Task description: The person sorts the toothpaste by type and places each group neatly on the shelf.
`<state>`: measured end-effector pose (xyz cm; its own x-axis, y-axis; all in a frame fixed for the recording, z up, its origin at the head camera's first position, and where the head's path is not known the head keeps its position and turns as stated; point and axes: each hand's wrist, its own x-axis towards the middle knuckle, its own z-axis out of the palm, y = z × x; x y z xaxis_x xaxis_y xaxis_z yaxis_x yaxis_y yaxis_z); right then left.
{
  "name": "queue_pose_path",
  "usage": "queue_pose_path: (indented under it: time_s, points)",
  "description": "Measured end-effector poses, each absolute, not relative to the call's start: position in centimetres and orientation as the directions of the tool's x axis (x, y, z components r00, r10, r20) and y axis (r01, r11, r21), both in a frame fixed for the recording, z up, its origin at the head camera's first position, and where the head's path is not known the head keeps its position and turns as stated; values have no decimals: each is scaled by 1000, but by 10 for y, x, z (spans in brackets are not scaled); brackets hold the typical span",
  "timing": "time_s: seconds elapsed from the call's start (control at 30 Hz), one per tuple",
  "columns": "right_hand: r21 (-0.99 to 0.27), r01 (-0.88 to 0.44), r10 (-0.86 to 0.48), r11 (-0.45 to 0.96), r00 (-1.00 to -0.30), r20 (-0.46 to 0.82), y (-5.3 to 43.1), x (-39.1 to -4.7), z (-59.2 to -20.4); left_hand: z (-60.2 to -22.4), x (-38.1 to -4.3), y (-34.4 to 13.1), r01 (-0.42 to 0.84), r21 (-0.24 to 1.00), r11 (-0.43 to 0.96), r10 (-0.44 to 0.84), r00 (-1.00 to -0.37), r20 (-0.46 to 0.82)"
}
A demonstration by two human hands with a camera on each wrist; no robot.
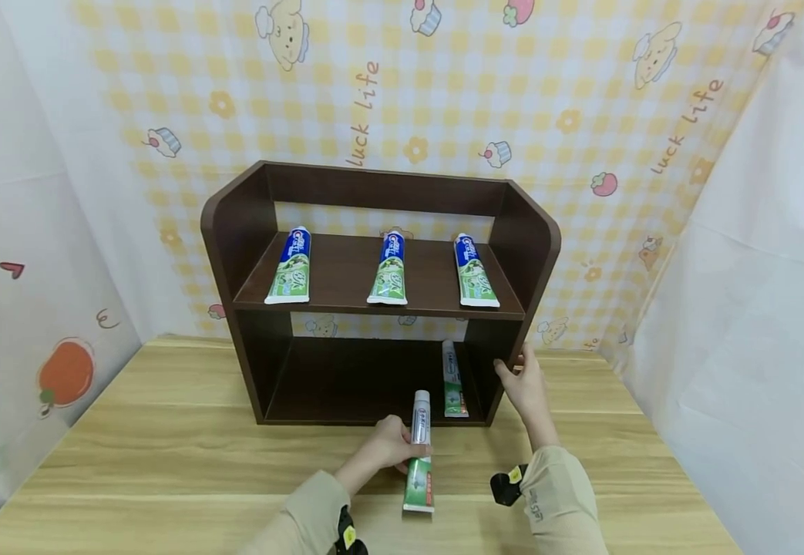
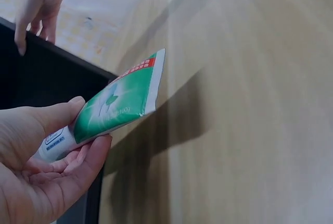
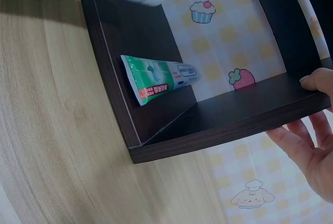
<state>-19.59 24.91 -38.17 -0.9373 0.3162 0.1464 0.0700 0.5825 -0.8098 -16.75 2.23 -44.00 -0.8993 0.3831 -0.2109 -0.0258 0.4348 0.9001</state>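
My left hand pinches a green and white toothpaste tube between thumb and fingers, in front of the lower shelf's front edge. In the left wrist view its flat green end points away from the palm, above the table. My right hand grips the right side panel of a dark brown two-tier shelf, thumb on the inner face and fingers outside. A second green and white toothpaste tube lies on the lower tier near that panel, cap toward the back.
On the upper tier lie three blue and green toothpaste tubes, at left, middle and right. The shelf stands on a wood-grain table before a yellow checked cloth. White cloth hangs at the sides.
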Motion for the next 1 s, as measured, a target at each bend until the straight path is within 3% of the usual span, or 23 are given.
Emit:
queue_pose_path:
  time_s: [0.37, 1.0]
  points:
    - [-810, 70, 347, 582, -922, 169, 249, -197, -379, -431, -188, 10, 1, 873, 487, 355, -914, -198]
    - [-821, 37, 341, 570, -920, 195, 246, -196, -387, -433, -228, -8, -112, 819, 563, 199, -943, -266]
